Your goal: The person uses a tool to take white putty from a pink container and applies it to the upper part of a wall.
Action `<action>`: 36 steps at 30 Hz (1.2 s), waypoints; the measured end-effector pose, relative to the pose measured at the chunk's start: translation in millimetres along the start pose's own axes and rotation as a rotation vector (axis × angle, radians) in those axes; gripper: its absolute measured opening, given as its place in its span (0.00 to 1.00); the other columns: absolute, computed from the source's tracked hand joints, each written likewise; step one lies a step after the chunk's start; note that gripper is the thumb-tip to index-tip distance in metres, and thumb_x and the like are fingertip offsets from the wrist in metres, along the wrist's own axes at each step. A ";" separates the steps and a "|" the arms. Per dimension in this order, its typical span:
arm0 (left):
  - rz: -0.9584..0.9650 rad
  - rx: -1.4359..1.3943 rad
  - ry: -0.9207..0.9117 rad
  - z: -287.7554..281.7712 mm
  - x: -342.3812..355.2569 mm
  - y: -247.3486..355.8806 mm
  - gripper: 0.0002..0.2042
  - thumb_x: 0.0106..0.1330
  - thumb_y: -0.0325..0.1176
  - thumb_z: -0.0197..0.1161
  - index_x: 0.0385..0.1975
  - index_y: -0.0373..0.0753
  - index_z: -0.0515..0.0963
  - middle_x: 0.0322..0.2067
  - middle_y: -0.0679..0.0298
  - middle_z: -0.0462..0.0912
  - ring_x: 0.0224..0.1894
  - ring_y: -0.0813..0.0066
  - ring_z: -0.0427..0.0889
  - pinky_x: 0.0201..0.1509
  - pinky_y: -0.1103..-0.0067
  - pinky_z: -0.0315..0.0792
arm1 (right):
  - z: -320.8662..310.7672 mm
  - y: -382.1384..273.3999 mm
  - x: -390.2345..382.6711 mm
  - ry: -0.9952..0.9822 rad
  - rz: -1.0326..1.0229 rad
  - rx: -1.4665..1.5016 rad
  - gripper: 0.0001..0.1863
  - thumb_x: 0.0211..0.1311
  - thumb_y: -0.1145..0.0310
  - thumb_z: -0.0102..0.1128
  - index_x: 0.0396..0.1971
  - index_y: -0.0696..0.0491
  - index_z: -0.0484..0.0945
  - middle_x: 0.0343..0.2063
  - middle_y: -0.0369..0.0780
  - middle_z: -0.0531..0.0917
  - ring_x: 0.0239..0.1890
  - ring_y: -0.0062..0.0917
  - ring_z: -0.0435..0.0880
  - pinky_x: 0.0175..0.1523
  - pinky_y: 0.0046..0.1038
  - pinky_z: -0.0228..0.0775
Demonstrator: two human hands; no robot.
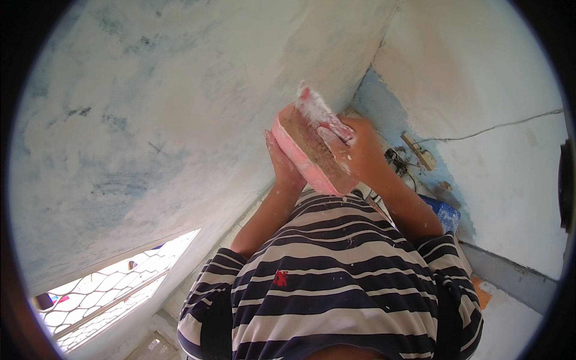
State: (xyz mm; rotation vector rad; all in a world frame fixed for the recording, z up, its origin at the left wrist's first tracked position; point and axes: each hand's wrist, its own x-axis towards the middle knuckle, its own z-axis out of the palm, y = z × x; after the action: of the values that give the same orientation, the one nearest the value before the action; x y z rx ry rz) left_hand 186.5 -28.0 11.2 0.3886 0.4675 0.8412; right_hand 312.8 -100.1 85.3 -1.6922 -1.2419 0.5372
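In front of my chest is a pink rectangular tub [294, 150], tilted, its inside smeared with brownish-grey paste. My left hand [283, 163] grips it along its left side and underneath, with most of the fingers hidden behind it. Closed round the handle of a putty knife [316, 111] is my right hand [361, 149]. White paste coats the knife, with some red showing through, and its blade lies over the tub's far rim, slightly blurred. White specks dot both hands and forearms.
A patchily plastered wall [180, 108] rises close on the left and meets another wall [474, 66] at a corner. Loose wires and a socket board [418, 150] hang at the right by a bare blue patch. A window with a metal grille [114, 288] is at lower left.
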 end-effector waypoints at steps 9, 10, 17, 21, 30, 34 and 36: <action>0.034 -0.012 0.037 -3.1 3.7 11.2 0.34 0.71 0.63 0.28 0.65 0.43 0.58 0.63 0.58 0.64 0.64 0.59 0.64 0.68 0.64 0.57 | 1.9 -3.8 -1.1 -0.057 0.002 -0.050 0.12 0.56 0.69 0.59 0.37 0.60 0.79 0.20 0.50 0.79 0.21 0.41 0.78 0.30 0.30 0.69; 0.039 -0.036 0.012 -4.7 3.4 14.2 0.34 0.71 0.62 0.28 0.65 0.43 0.58 0.63 0.58 0.64 0.64 0.59 0.64 0.68 0.64 0.57 | 3.5 -5.0 -1.8 -0.022 -0.003 -0.025 0.12 0.56 0.69 0.59 0.37 0.60 0.79 0.20 0.50 0.79 0.21 0.40 0.78 0.30 0.30 0.69; 0.075 -0.055 0.029 0.4 2.7 16.0 0.33 0.71 0.62 0.28 0.65 0.44 0.59 0.62 0.59 0.65 0.63 0.60 0.65 0.66 0.64 0.61 | 5.2 -16.1 2.3 -0.032 0.094 0.095 0.12 0.56 0.69 0.60 0.37 0.61 0.79 0.23 0.52 0.80 0.25 0.46 0.79 0.32 0.32 0.70; 0.064 0.000 0.000 -0.2 0.4 13.4 0.33 0.71 0.61 0.29 0.65 0.44 0.59 0.61 0.59 0.65 0.62 0.60 0.66 0.66 0.65 0.62 | 0.3 -20.7 5.3 -0.080 0.046 -0.005 0.12 0.57 0.69 0.60 0.37 0.62 0.79 0.23 0.53 0.80 0.25 0.45 0.80 0.33 0.32 0.71; 0.048 -0.042 0.028 11.4 -4.8 11.9 0.32 0.71 0.61 0.31 0.64 0.44 0.60 0.61 0.59 0.66 0.61 0.61 0.67 0.65 0.65 0.63 | -5.0 -28.7 1.8 0.031 0.041 0.126 0.11 0.56 0.70 0.60 0.35 0.62 0.79 0.23 0.54 0.79 0.29 0.51 0.79 0.33 0.32 0.71; 0.053 -0.038 0.020 15.2 -6.2 11.4 0.33 0.71 0.62 0.28 0.65 0.44 0.58 0.63 0.59 0.64 0.63 0.59 0.65 0.67 0.64 0.59 | -1.5 -18.4 -2.5 0.020 0.031 0.058 0.10 0.57 0.71 0.61 0.36 0.61 0.80 0.23 0.50 0.81 0.25 0.35 0.79 0.33 0.29 0.70; 0.049 0.000 0.041 18.3 -7.3 12.1 0.35 0.70 0.63 0.27 0.66 0.44 0.58 0.63 0.59 0.63 0.64 0.58 0.63 0.68 0.64 0.58 | -1.9 -18.6 -2.0 0.002 0.037 0.023 0.10 0.57 0.71 0.61 0.36 0.62 0.79 0.23 0.50 0.81 0.25 0.35 0.79 0.32 0.30 0.70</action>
State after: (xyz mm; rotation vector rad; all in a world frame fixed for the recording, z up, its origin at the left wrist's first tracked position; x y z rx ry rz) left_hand 184.7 -28.9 34.2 0.3841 0.4977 0.8977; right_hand 304.3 -101.8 101.9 -1.6989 -1.2003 0.5700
